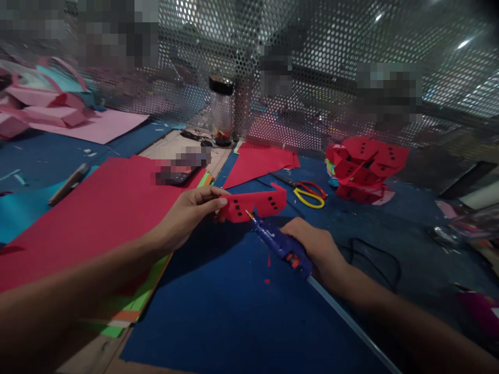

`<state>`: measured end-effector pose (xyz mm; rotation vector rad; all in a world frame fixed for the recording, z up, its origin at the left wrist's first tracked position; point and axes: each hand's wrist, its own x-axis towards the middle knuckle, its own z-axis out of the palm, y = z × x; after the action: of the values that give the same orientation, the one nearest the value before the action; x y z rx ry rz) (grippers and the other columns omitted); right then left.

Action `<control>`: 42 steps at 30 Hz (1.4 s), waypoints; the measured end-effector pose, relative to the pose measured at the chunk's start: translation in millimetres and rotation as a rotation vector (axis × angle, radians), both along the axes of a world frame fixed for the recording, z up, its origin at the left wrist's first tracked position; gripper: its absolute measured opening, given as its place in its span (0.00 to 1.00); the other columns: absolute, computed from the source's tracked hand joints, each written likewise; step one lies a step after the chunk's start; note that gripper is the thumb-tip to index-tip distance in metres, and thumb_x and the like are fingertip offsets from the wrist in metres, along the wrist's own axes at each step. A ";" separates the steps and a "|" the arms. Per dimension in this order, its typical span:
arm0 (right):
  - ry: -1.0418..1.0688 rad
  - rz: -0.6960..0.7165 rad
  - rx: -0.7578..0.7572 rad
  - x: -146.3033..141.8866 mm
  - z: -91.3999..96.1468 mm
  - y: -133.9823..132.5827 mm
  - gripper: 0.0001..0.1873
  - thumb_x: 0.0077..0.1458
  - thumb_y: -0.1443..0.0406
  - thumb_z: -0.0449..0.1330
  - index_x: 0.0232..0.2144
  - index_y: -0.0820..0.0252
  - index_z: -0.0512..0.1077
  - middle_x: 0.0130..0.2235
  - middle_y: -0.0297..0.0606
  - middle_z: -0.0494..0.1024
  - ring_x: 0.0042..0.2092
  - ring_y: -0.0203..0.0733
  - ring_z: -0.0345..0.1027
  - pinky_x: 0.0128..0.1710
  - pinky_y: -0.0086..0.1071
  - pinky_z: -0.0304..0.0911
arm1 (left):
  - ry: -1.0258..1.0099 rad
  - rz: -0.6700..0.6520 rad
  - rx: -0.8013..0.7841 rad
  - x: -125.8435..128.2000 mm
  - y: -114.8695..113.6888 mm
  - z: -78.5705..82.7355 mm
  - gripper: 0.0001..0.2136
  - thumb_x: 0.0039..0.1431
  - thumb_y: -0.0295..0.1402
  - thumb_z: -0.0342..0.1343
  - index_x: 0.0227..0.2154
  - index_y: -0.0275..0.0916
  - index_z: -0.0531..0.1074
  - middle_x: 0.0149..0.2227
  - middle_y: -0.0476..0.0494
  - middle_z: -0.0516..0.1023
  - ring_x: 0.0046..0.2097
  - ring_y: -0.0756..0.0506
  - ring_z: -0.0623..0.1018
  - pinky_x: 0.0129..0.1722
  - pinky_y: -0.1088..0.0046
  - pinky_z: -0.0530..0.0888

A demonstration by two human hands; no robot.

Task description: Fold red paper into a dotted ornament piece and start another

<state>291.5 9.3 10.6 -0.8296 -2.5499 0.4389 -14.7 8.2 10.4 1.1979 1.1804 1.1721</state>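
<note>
My left hand [193,210] pinches one end of a red paper strip [258,203] with small black squares on it, held just above the blue sheet [234,311]. My right hand [314,244] is wrapped round a blue glue gun [278,244]. Its nozzle touches the strip's lower edge near the middle. A clear glue stick [343,317] sticks out of the gun's back along my forearm.
Red and yellow scissors [310,193] lie behind the strip. A pile of finished red pieces [364,169] sits at the back right. Big red sheets [89,213] lie left, a jar [221,110] stands by the perforated metal wall [331,62], a black cable [370,254] coils right.
</note>
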 end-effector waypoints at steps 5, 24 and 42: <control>0.121 -0.043 0.066 11.3 4.9 13.0 0.17 0.61 0.67 0.57 0.53 0.52 0.70 0.47 0.38 0.80 0.47 0.44 0.77 0.46 0.32 0.68 | -0.022 0.024 0.009 -2.0 4.9 -2.5 0.12 0.56 0.39 0.67 0.39 0.37 0.79 0.27 0.50 0.77 0.28 0.51 0.73 0.29 0.75 0.69; -0.223 -0.757 0.148 104.6 0.7 -34.4 0.15 0.60 0.61 0.60 0.49 0.56 0.72 0.38 0.41 0.84 0.41 0.51 0.79 0.36 0.33 0.59 | 0.026 0.033 0.153 14.2 -2.5 -9.5 0.18 0.52 0.41 0.70 0.41 0.35 0.77 0.29 0.49 0.78 0.29 0.49 0.76 0.33 0.73 0.71; -0.199 -0.998 0.061 116.2 -19.8 -22.9 0.18 0.61 0.58 0.61 0.51 0.58 0.73 0.45 0.46 0.84 0.44 0.54 0.80 0.36 0.35 0.63 | 0.074 0.037 0.192 18.5 -4.2 -14.2 0.19 0.49 0.44 0.70 0.39 0.36 0.77 0.26 0.48 0.78 0.27 0.48 0.76 0.30 0.73 0.71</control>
<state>407.7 -13.7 -9.1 -1.9991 -1.9293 -0.0515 3.9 4.0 -3.7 1.3793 1.1691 1.3014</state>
